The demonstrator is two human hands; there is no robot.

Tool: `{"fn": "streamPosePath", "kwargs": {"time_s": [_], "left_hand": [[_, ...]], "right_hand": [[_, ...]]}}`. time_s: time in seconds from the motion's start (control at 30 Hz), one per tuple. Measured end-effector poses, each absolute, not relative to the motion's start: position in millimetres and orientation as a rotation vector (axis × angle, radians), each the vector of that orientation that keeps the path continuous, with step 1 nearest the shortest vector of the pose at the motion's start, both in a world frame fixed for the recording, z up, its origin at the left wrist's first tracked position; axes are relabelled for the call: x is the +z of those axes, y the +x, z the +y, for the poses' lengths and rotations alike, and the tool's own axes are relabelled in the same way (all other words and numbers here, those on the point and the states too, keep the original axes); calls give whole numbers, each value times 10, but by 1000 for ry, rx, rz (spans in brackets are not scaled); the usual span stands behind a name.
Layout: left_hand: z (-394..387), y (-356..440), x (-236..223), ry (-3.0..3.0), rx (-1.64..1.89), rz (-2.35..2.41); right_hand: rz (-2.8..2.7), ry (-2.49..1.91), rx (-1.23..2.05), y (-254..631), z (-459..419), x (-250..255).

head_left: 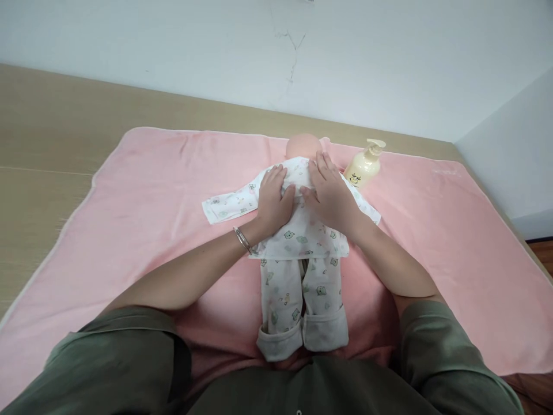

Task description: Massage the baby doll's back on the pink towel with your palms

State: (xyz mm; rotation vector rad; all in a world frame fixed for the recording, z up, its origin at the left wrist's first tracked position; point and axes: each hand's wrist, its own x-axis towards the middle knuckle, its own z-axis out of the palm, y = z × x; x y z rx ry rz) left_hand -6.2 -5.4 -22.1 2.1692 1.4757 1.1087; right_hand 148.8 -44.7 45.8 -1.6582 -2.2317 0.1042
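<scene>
A baby doll lies on a pink blanket, its bald head [303, 145] toward the wall. It wears a white printed baby top [298, 236] and matching trousers [283, 288] with turned-up cuffs. My left hand [275, 199] rests flat on the left side of the chest, fingers stretched toward the shoulder. On the right side of the chest lies my right hand [330, 193], its fingertips near the neckline and the head. Both hands press on the cloth and grip nothing that I can see. The left sleeve of the top spreads outward; my right forearm partly covers the other sleeve.
A cream pump bottle [365, 164] with a small cartoon face stands on the blanket to the right of the doll's head. The pink blanket [173, 190] covers much of a wooden surface [56, 115]. Behind it rises a white wall [173, 46] with a crack.
</scene>
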Motion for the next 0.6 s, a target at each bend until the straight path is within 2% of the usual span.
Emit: {"fn": "streamPosePath", "kwargs": {"time_s": [0.27,0.47,0.6], "left_hand": [[-43,-38,-207,2142,1077,1524],[-56,-42,-197,2148,1059,1521],[-56,-39,-194,2112,1076,1508]], "right_hand": [[-2244,-1676,138,1370,-434,321],[-2129,-1617,5,1419,-440,353],[-2164,-1580,82,1447,-345,201]]}}
